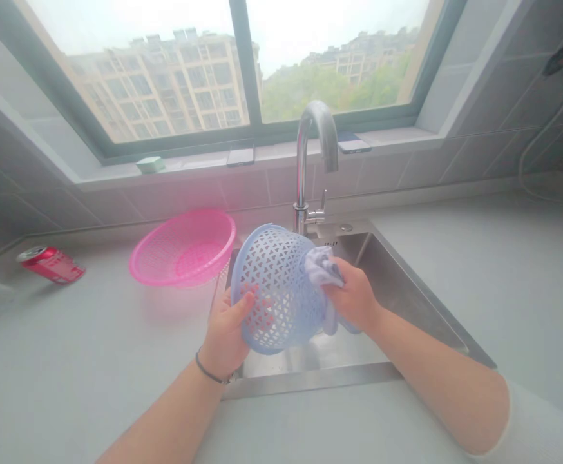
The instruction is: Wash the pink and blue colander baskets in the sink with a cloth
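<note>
Over the sink (pixel 310 381) I hold a light blue perforated plastic basket (pixel 281 270), tipped on its side with its rim toward the left. My left hand (pixel 228 328) is closed on that rim, thumb outside and fingers showing through the holes. A pale lilac cloth (pixel 321 265) is bunched in my right hand (pixel 356 293), pressed against the right side of the basket near its base. Part of the cloth hangs down below the hand. The inside of the basket is mostly hidden from me.
Behind the sink rises a chrome faucet (pixel 305 167). To the left, a pink plastic basket (pixel 199 254) and a red can (pixel 54 264) stand on the white counter (pixel 117 361). A green box-like item (pixel 151 165) and two flat, phone-like objects lie on the windowsill.
</note>
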{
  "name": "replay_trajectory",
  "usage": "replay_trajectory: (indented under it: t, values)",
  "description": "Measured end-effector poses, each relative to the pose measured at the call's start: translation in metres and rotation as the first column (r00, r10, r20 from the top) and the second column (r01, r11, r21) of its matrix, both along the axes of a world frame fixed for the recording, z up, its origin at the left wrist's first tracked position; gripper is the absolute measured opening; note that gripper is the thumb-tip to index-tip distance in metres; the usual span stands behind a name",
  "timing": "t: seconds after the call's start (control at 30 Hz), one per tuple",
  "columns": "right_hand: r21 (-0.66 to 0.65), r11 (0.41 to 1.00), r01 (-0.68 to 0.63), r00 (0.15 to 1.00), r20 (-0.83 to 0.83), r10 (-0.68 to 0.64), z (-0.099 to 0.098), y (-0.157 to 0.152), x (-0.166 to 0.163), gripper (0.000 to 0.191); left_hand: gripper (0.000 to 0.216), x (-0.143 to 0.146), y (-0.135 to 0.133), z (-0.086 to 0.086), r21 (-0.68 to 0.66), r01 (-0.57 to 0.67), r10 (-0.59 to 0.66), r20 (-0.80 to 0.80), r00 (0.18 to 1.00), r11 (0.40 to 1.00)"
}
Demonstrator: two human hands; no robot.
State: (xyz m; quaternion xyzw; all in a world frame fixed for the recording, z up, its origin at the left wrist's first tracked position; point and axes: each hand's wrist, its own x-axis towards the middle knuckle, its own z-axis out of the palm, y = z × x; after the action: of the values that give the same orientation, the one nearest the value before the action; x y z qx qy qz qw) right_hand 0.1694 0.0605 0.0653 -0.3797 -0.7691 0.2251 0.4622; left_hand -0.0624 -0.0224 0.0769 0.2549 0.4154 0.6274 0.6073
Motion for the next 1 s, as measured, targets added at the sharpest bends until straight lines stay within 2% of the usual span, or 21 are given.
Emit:
replay_trajectory:
  t: [0.07, 0.1, 0.13, 0.2, 0.27, 0.3, 0.33, 0.37, 0.4, 0.43, 0.47, 0.57, 0.63, 0.7, 0.77, 0.83, 0.87, 0.93, 1.0]
  values:
    - [0.028, 0.987, -0.160, 0.987, 0.035, 0.159, -0.002, -0.006, -0.004, 0.013, 0.041, 0.000, 0.000, 0.000, 0.008, -0.011, 0.011, 0.010, 1.000, 1.000]
    - [0.024, 0.983, -0.182, 0.982, 0.047, 0.181, -0.002, -0.007, -0.005, 0.016, 0.041, 0.000, 0.000, 0.000, 0.005, -0.010, 0.010, 0.010, 1.000, 1.000]
    - [0.003, 0.986, -0.170, 0.984, 0.053, 0.169, -0.003, -0.005, -0.006, 0.018, 0.042, 0.000, 0.000, 0.000, -0.003, -0.007, 0.007, 0.006, 1.000, 1.000]
    - [-0.061, 0.997, -0.037, 0.999, 0.035, 0.039, -0.003, 0.002, -0.006, 0.022, 0.044, 0.001, -0.001, 0.000, -0.011, -0.016, 0.016, -0.001, 1.000, 1.000]
    - [-0.152, 0.984, 0.095, 0.995, -0.018, -0.099, -0.001, 0.007, -0.006, 0.020, 0.045, 0.002, 0.000, 0.000, 0.005, -0.050, 0.050, -0.001, 0.999, 0.999]
    - [-0.164, 0.982, 0.094, 0.994, -0.042, -0.103, 0.000, 0.006, -0.007, 0.020, 0.046, 0.002, 0.000, 0.000, 0.018, -0.067, 0.067, 0.001, 0.998, 0.998]
    - [-0.156, 0.986, 0.059, 0.995, -0.066, -0.070, 0.001, 0.003, -0.008, 0.018, 0.047, 0.003, 0.001, 0.000, 0.032, -0.083, 0.083, 0.003, 0.997, 0.996]
    - [-0.131, 0.990, -0.044, 0.997, -0.070, 0.035, 0.001, -0.002, -0.010, 0.016, 0.048, 0.003, 0.002, 0.000, 0.038, -0.090, 0.090, 0.001, 0.996, 0.995]
    - [-0.091, 0.979, -0.182, 0.982, -0.056, 0.178, 0.002, -0.007, -0.012, 0.013, 0.048, 0.003, 0.002, -0.001, 0.038, -0.086, 0.086, -0.004, 0.996, 0.996]
    - [-0.092, 0.960, -0.264, 0.964, -0.031, 0.263, 0.002, -0.010, -0.013, 0.010, 0.048, 0.003, 0.003, -0.002, 0.034, -0.077, 0.077, -0.011, 0.997, 0.996]
    - [-0.101, 0.953, -0.286, 0.958, -0.022, 0.285, 0.002, -0.011, -0.014, 0.010, 0.047, 0.003, 0.003, -0.002, 0.031, -0.069, 0.070, -0.018, 0.997, 0.997]
    - [-0.259, 0.962, -0.084, 0.996, -0.050, 0.074, 0.005, -0.002, -0.013, 0.019, 0.045, 0.004, 0.003, -0.003, 0.041, -0.056, 0.057, -0.029, 0.998, 0.998]
    - [-0.312, 0.950, 0.027, 0.993, -0.102, -0.061, 0.008, 0.003, -0.012, 0.024, 0.044, 0.004, 0.002, -0.003, 0.064, -0.052, 0.054, -0.024, 0.998, 0.997]
    - [-0.304, 0.951, -0.053, 0.986, -0.167, 0.001, 0.010, 0.000, -0.013, 0.025, 0.044, 0.003, 0.002, -0.002, 0.086, -0.072, 0.073, -0.015, 0.997, 0.994]
    - [-0.276, 0.931, -0.241, 0.966, -0.159, 0.203, 0.010, -0.006, -0.015, 0.022, 0.047, 0.002, 0.002, -0.002, 0.097, -0.099, 0.100, -0.006, 0.995, 0.990]
    - [-0.284, 0.912, -0.296, 0.955, -0.122, 0.271, 0.009, -0.008, -0.015, 0.018, 0.050, 0.001, 0.002, -0.002, 0.092, -0.104, 0.105, -0.009, 0.994, 0.990]
    - [-0.297, 0.916, -0.270, 0.962, -0.110, 0.248, 0.008, -0.005, -0.014, 0.018, 0.049, 0.000, 0.003, -0.002, 0.087, -0.094, 0.095, -0.010, 0.995, 0.992]
    - [-0.329, 0.936, -0.122, 0.987, -0.138, 0.080, 0.008, 0.002, -0.012, 0.024, 0.046, 0.001, 0.003, -0.002, 0.080, -0.058, 0.059, -0.009, 0.998, 0.995]
    - [-0.336, 0.941, -0.036, 0.977, -0.208, -0.037, 0.010, 0.005, -0.011, 0.028, 0.044, 0.002, 0.002, -0.001, 0.091, -0.036, 0.036, -0.002, 0.999, 0.995]
